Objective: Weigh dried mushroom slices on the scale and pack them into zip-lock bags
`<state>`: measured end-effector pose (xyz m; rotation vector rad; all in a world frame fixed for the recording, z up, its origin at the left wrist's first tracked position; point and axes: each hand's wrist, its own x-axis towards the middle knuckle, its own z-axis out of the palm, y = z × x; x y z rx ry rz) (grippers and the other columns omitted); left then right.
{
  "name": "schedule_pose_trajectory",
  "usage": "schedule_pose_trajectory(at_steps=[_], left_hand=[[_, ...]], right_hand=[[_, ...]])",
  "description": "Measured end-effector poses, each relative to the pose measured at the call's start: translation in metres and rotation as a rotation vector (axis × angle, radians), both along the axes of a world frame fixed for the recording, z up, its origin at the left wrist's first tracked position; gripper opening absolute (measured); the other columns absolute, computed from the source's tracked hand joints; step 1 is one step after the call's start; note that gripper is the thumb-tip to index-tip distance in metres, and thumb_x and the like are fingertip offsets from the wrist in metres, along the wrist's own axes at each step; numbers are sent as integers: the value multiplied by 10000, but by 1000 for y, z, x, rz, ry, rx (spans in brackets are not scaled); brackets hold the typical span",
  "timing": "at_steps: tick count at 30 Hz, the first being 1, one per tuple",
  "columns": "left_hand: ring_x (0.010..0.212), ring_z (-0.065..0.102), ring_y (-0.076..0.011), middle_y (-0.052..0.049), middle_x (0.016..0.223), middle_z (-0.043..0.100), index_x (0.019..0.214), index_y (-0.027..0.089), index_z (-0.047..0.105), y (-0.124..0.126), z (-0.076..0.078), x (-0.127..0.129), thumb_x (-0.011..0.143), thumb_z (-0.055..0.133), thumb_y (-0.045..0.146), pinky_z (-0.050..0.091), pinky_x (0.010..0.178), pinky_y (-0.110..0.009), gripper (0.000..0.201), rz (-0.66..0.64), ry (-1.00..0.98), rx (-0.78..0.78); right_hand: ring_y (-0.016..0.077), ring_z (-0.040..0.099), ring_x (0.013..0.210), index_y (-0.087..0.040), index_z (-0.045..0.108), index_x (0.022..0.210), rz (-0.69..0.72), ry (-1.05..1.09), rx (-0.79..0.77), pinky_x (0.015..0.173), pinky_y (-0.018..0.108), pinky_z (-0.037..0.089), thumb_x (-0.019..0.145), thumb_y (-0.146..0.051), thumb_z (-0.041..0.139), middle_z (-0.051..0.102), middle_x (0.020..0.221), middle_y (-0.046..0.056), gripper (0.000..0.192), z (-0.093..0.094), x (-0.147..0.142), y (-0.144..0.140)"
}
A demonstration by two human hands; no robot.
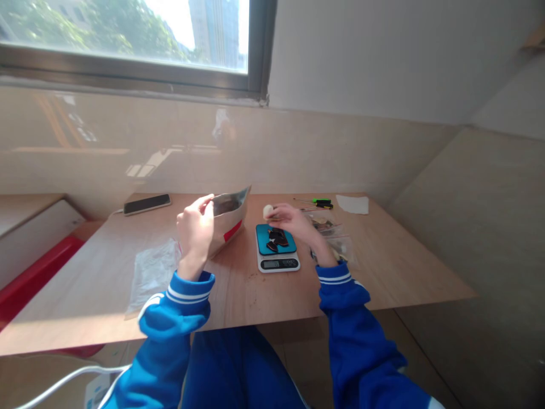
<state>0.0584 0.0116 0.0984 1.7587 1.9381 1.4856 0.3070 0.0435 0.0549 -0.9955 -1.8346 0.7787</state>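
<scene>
Fingers (203,203) of the left hand (195,230) pinch the open pouch (227,218) left of the scale (277,247). Right hand (293,220) hangs over it, grasping a pale round piece (268,211). Weighing seems underway; next, lowering it gently onto the dark pieces (277,237).

You cannot read the display of the scale (277,263); it is too small. The dark pieces (277,237) on its platform are too small to identify. The right hand (293,221) hides part of the clear bags (336,241). The pouch (227,218) interior appears dark, contents indistinct.
</scene>
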Motion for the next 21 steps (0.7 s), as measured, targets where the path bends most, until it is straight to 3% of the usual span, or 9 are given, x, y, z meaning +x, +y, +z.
schedule_pose_trajectory(at_steps=[4, 8, 14, 21], left_hand=[[930, 700, -243, -93, 975, 764, 1106, 209, 708, 10, 2, -9, 873, 516, 305, 508, 892, -411, 316, 144, 23, -6], [936, 689, -271, -110, 989, 757, 1104, 203, 701, 16, 1, -17, 909, 474, 389, 501, 863, -438, 353, 208, 53, -13], [906, 692, -224, -99, 1110, 721, 1171, 177, 623, 19, -8, -26, 912, 407, 565, 497, 828, -342, 514, 186, 67, 87], [943, 693, -215, -119, 1270, 629, 1265, 169, 509, 15, -21, -30, 933, 386, 533, 498, 748, -290, 508, 148, 67, 101]], right_hand=[[196, 624, 1050, -184, 746, 908, -9, -489, 59, 936, 328, 481, 800, -116, 674, 650, 1085, 88, 146, -42, -11, 20], [232, 619, 1075, -189, 754, 878, 18, -634, 50, 927, 333, 453, 756, -130, 732, 661, 1099, 97, 138, -60, -19, 33], [292, 581, 1153, -224, 743, 939, 14, -711, 14, 952, 438, 399, 774, -154, 719, 655, 1175, 100, 181, -63, -16, 37], [311, 579, 1173, -246, 745, 955, 27, -715, -40, 967, 449, 403, 731, -160, 760, 647, 1239, 90, 241, -49, -9, 36]])
